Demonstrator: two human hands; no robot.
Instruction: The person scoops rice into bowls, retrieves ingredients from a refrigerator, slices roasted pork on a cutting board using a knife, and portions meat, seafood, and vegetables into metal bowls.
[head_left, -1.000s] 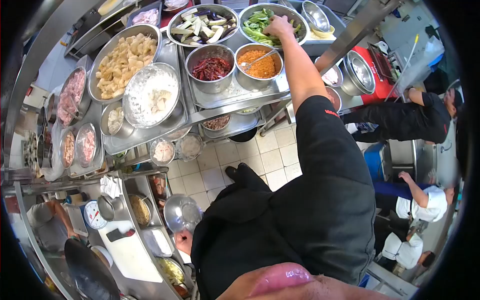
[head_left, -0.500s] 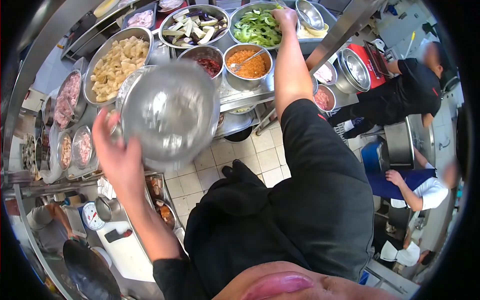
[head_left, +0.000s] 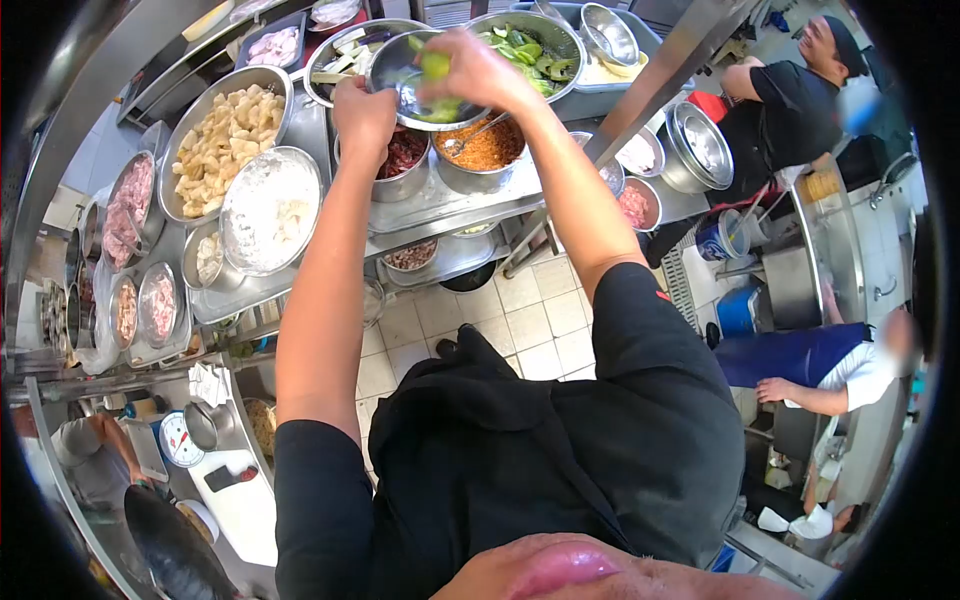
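My left hand [head_left: 364, 118] grips the near-left rim of a small metal bowl [head_left: 393, 88], held tilted above the counter's front pots. Over the bowl's mouth is my right hand [head_left: 482, 72], smeared by motion, with green vegetable slices [head_left: 436, 66] at its fingertips. More green pieces show in the bowl's lower part. Behind my right hand, a wide metal basin holds cut green vegetables [head_left: 545, 62]. Sliced eggplant [head_left: 350, 48] lies in another basin, partly covered by the bowl. Below are a pot of dark red pieces [head_left: 402, 152] and a pot of orange crumbs [head_left: 488, 146] with a spoon.
Left on the counter stand a basin of pale fried chunks [head_left: 230, 135], a white-coated bowl [head_left: 268, 215] and trays of raw meat [head_left: 128, 210]. A slanting metal post [head_left: 655, 85] rises right of my right arm. Several co-workers stand at the right; one is lower left.
The bowl in my left hand has moved right and up, over the front pots. My right hand has left the green vegetable basin, bringing slices to the bowl. The white-coated bowl is now uncovered.
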